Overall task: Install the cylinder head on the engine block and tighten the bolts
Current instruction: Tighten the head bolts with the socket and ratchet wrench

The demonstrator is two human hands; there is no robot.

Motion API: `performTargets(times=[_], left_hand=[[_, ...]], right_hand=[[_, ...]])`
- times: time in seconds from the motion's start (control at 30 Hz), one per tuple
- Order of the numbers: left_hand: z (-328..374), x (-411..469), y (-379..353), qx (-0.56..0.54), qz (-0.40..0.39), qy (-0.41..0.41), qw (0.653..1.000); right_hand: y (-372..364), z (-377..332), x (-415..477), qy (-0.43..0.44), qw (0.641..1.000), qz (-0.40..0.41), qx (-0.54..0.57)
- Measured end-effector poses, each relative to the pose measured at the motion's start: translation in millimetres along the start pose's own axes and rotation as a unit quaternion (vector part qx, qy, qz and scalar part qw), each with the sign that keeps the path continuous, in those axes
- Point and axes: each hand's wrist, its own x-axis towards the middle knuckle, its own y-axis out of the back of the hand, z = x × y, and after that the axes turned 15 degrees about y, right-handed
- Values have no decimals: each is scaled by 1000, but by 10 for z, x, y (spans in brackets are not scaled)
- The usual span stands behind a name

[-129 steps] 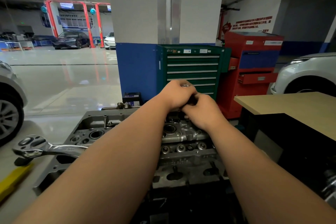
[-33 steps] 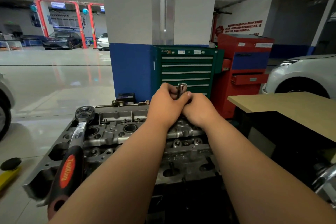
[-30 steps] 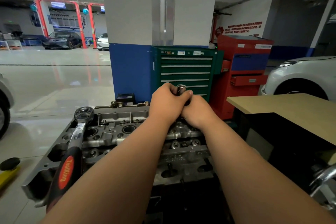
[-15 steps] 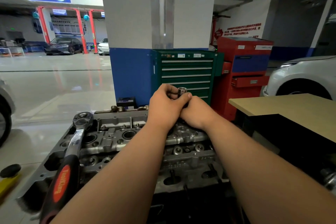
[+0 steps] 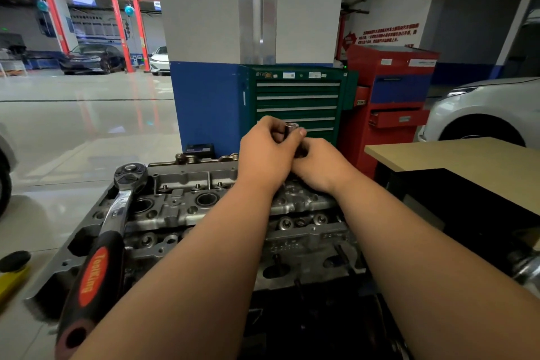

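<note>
Directly ahead, both forearms stretch forward and converge, the hands meeting round one upright socket (image 5: 292, 126). The left hand (image 5: 268, 152) is uppermost: its wrist is bent slightly inward, its fingers are curled over the tool's far side, and its thumb tip presses against the near right side just under the open chrome rim, which pokes out above the fist. The right hand (image 5: 318, 166) sits just below and to the right of it, touching it, back turned to the camera, with its fingers wrapped round the lower part of the tool. That lower part is hidden, so what it sits on cannot be told.

Beneath the grip lies the head (image 5: 175, 207), bare metal, with its far right end directly under the two fists and the rest stretching left and toward the camera. Well left of the grip a ratchet (image 5: 117, 213) rests on the head, its round end at the far edge and its black-and-orange handle pointing toward the camera. Behind the grip stands a green cabinet (image 5: 295, 102); to the right is a table (image 5: 467, 161).
</note>
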Motion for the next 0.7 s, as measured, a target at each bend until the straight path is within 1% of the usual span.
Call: performTargets(times=[0.07,0.13,0.2,0.33,0.43,0.57,0.63,0.7], left_hand=[[-9,0,23,10,-13,-7,1000],[-17,-20,29,5,-35,-10,999],[-2,-53,25,-21,-55,8,998],[29,-52,3,-12,-26,39,999],[21,-18,29,4,3,30,1000],[-4,-36,70,16,-24,3,1000],[0,-57,70,0,-46,11,999],[14,-63,32,-7,-51,18,999]], right_hand=[[5,26,-10,-5,999,-18,29],[24,24,-13,-6,1000,-21,22],[27,24,-12,0,1000,-8,9],[-35,14,13,3,999,27,-39],[-58,-1,5,10,999,27,-21],[-19,12,-28,-7,1000,5,20],[-3,13,-33,-2,1000,7,2],[-6,2,-22,4,999,20,-29]])
